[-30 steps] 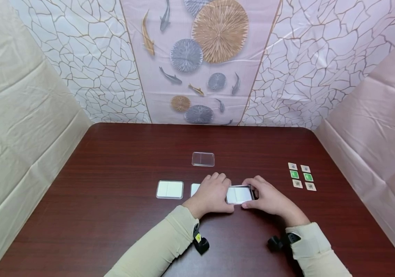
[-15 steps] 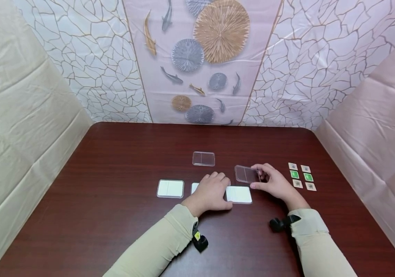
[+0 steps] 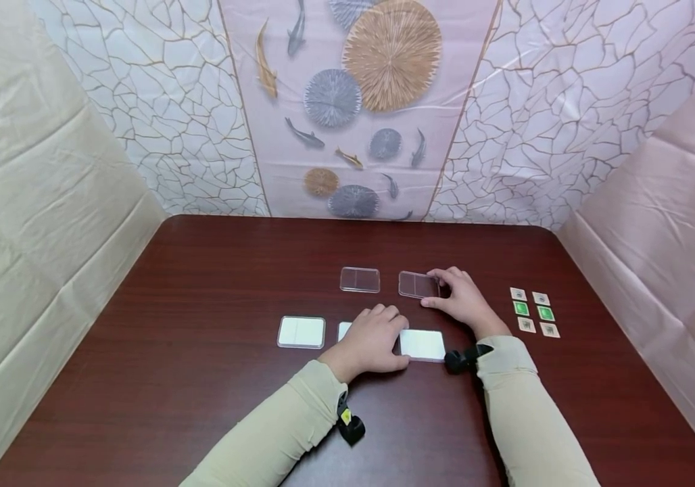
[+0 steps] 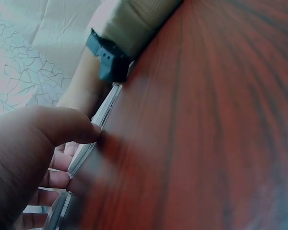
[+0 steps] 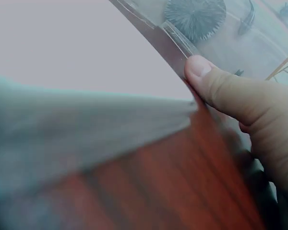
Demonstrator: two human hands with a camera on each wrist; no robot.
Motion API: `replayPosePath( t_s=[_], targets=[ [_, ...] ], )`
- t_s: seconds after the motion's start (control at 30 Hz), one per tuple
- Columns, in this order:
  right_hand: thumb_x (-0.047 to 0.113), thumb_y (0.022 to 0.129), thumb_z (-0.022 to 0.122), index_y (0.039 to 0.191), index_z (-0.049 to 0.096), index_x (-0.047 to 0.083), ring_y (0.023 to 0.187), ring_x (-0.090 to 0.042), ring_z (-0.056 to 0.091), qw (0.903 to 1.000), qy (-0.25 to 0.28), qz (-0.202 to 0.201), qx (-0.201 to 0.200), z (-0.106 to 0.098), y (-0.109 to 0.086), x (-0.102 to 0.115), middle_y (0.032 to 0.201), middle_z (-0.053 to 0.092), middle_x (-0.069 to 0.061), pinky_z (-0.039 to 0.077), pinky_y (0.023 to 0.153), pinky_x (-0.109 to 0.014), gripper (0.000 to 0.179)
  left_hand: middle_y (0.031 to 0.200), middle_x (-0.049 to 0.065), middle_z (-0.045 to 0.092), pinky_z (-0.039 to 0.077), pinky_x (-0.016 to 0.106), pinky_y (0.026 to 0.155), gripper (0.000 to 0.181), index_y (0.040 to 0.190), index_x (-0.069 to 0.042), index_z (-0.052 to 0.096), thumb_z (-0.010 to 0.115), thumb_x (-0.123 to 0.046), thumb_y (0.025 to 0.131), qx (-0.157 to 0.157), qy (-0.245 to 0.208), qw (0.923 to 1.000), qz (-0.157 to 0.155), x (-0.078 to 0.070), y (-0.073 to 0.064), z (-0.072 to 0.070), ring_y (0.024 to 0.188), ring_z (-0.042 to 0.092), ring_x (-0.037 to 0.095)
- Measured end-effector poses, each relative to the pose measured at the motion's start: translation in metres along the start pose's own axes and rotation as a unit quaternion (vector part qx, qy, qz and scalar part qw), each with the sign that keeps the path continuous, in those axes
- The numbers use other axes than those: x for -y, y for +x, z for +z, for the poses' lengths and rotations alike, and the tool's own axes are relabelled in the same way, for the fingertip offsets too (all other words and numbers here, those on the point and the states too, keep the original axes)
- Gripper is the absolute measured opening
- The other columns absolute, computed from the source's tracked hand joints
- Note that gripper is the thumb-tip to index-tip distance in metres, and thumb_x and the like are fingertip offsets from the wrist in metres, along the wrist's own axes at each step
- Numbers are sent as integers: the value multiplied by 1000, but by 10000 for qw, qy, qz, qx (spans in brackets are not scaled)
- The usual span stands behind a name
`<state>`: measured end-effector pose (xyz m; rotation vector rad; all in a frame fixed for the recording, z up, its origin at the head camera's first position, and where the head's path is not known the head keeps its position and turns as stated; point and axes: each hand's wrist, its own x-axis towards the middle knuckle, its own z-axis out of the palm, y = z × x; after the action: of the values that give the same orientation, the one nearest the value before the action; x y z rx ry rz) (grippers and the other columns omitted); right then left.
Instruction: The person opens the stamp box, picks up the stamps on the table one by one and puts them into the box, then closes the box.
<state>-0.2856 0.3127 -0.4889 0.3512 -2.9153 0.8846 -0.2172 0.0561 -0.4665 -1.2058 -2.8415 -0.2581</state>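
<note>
In the head view my right hand [image 3: 462, 302] pinches a clear plastic lid [image 3: 416, 285] by its right end, low over the table's far half. A similar clear lid [image 3: 360, 280] lies to its left. My left hand [image 3: 373, 341] grips the left end of a white-filled plastic case [image 3: 423, 345]; in the left wrist view the thumb [image 4: 81, 127] is at the case's near edge and the fingertips at the other side. The same hand mostly covers a second white-filled case [image 3: 343, 330]. Farther left lies a third white-filled case [image 3: 301, 332], with a dividing line across its top.
Two short columns of small square tiles lie at the right, including a green tile [image 3: 520, 308] and a pale tile [image 3: 549, 330]. The dark wooden table [image 3: 171, 325] ends at a patterned backdrop [image 3: 347, 135], with pale cloth walls on both sides.
My right hand has lifted the clear lid off the right-hand case and carried it away from me, beside the other lid. The left hand has stayed on the case.
</note>
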Motion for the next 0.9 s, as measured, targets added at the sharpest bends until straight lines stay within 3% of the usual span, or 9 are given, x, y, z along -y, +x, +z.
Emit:
replayPosePath(
  t_s=[0.37,0.9],
  targets=[
    [40,83,82,138,59,12,97,-29,39,9996,-101,208,170,0,10,2,104,50,-10,33,82,-43,66,116,-2,58,46,35,89,50,117,-18,64,69,-54,83,30,32,10000,1,1,0,0,105,53,18],
    [49,82,80,143,55,13,90,-28,41,9980,-506,41,387,-6,16,4,99,50,-10,34,77,-42,75,114,-3,57,45,35,89,49,117,-19,64,69,-52,81,-15,109,9999,27,-1,0,1,104,52,18]
  ],
)
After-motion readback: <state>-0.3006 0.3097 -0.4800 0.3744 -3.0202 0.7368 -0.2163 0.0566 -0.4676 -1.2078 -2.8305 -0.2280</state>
